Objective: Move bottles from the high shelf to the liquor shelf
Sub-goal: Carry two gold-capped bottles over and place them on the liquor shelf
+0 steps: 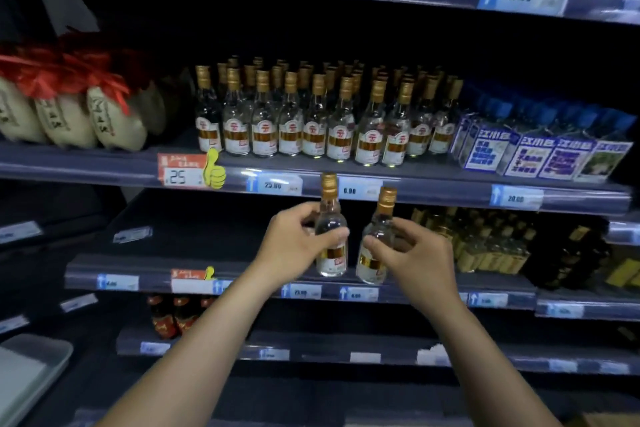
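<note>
Two small clear liquor bottles with gold caps are held upright, one in each of the hands, at the front edge of the lower shelf. Whether their bases rest on it cannot be told. The left bottle is grasped round its body by the left hand. The right bottle, tilted slightly inward, is pinched at the shoulder by the right hand. They are kept close but apart, probably so that both can be set down together in the bare stretch left of the yellow-boxed bottles. Labels are turned outward, as suits display. Matching bottles are massed on the higher shelf, judged to be the stock to be moved.
</note>
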Demonstrator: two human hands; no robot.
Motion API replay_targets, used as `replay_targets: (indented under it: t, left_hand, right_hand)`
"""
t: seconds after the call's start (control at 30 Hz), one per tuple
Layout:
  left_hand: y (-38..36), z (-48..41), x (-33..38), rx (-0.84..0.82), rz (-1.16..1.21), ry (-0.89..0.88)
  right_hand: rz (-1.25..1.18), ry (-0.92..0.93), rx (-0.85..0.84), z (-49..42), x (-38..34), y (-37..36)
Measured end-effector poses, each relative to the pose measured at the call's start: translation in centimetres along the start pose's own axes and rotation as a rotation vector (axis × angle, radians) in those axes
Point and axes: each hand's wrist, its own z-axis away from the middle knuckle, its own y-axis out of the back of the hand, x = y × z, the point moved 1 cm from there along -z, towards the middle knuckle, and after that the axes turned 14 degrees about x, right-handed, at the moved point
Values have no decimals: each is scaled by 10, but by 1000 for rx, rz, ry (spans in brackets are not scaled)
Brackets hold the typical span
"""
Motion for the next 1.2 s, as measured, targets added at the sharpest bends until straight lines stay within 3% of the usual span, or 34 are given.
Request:
replay_targets:
  t: [0.13,0.27,0.37,0.5,0.67,0.8,1.07,1.2]
  left_hand:
    - [-49,-35,32,-7,5,-77]
    - [-96,-66,68,111,-88,-243]
    - [-129,-86,95,182,-81,-268]
    - [-167,-105,113,297,-257,-344]
    - [-191,-113,106,373,-339,-299]
    - [-192,-115,100,410,-351,-303]
    - [-195,-118,94,494,-565,-468]
    - [-197,-122,91,479,-545,-466]
  right_hand:
    - [39,72,81,-60,11,25]
    - [4,78,122,-124,21,51]
    - [12,114,117,-170,20,69]
    - [53,154,101,-211,24,86]
    - [95,122,-5,-225,42,83]
    - [67,122,22,-226,52,77]
    - [164,163,-22,-222,60,65]
    - [281,239,-2,-222,59,64]
